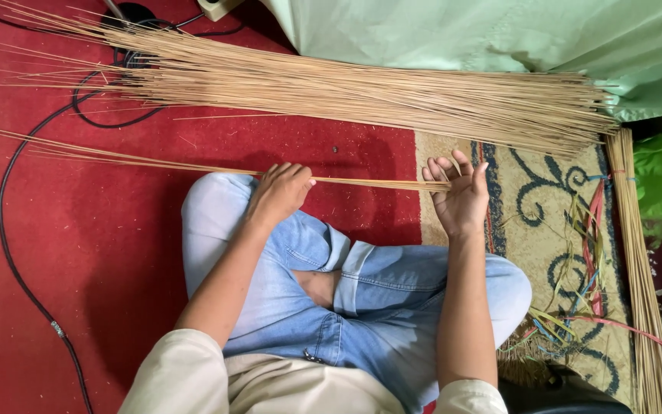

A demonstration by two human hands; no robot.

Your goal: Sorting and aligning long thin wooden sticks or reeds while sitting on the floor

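I sit cross-legged on a red carpet (101, 253) in blue jeans. My left hand (279, 192) is closed around a thin bundle of long tan sticks (155, 162) that runs out to the left. My right hand (460, 195) is held open, palm against the bundle's right ends, fingers spread upward. A large pile of the same tan sticks (362, 96) lies across the floor beyond my hands.
A black cable (9, 253) loops over the carpet at left. A green cloth (499, 38) covers the top right. A patterned rug (545, 192) lies at right with coloured strips (591, 245) and another stick bundle (641, 284) along its edge.
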